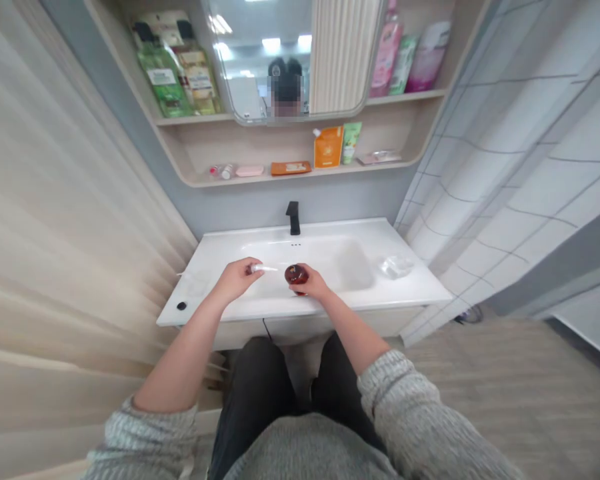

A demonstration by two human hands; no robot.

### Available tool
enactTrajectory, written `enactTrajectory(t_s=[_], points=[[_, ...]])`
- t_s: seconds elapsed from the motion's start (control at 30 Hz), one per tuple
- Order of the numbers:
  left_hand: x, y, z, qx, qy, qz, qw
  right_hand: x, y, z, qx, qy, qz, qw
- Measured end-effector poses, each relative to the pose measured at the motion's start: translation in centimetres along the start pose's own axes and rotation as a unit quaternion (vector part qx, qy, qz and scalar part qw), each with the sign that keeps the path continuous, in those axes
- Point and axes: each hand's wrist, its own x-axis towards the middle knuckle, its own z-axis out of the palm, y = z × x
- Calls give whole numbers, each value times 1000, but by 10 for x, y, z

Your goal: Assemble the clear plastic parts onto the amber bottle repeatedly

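Observation:
Over the front of the white sink (320,257), my right hand (314,283) is wrapped round a dark amber bottle (296,274), seen mostly from above. My left hand (239,277) pinches a small white, tapered piece (260,268); its thin pointed end reaches toward the bottle but stays apart from it. The exact kind of this piece is too small and blurred to tell. On the counter's left front corner lies a small round black cap (181,306).
A black faucet (293,219) stands behind the basin. Crumpled clear plastic (396,267) lies on the counter's right side. Above, a mirrored cabinet (265,60) and shelf hold bottles, an orange pouch (329,147), a green tube (351,143) and a pink soap-like bar (250,171).

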Motion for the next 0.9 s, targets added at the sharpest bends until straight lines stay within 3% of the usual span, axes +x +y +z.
enactTrajectory(t_s=[0.2, 0.37, 0.57, 0.67, 0.77, 0.9], points=[[36, 29, 9, 114, -44, 49, 991, 0, 0, -1, -10, -8, -23, 1000], [59, 51, 25, 191, -127, 85, 970, 0, 1, 0, -15, -9, -40, 999], [72, 76, 58, 320, -218, 69, 920, 0, 4, 0, -16, -6, -36, 999], [73, 75, 60, 295, -254, 135, 911, 1, 5, 0, -16, -10, -27, 999], [72, 72, 56, 261, -238, 181, 918, 2, 6, 1, -6, -10, -25, 1000], [69, 75, 56, 312, -224, 118, 916, 1, 4, 2, 17, -17, -31, 999]])
